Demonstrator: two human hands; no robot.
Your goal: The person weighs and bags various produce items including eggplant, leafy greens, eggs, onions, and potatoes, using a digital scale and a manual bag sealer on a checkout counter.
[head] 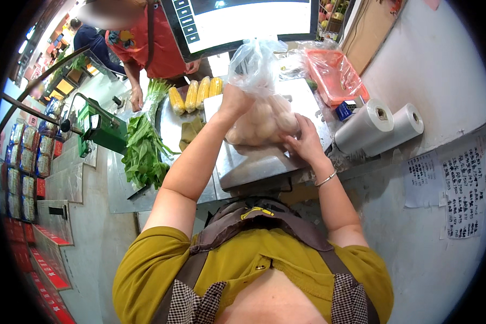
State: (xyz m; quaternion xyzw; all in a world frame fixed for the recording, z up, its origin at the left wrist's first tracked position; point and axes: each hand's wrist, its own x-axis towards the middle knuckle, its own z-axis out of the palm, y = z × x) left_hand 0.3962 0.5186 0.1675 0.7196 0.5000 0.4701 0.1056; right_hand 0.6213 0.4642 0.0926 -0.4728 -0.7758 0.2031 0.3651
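Observation:
A clear plastic bag (261, 117) full of pale round produce rests on the metal scale platform (251, 170) in front of me. My left hand (238, 101) grips the bag just below its gathered top, the fingers partly hidden behind the plastic. Against the bag's lower right side lies my right hand (308, 139), thumb and fingers apart. Left of the scale, a bunch of leafy greens (143, 150) lies on the metal counter. Several plastic-wrapped corn cobs (191, 96) sit behind a brownish-green item (190, 133) that I cannot identify.
A large screen (247, 24) stands beyond the bag. Two plastic bag rolls (364, 125) and an orange basket (336, 77) are at right. A green device (101, 123) stands at left. Across the counter, a person in red (166, 52) has a hand near the greens.

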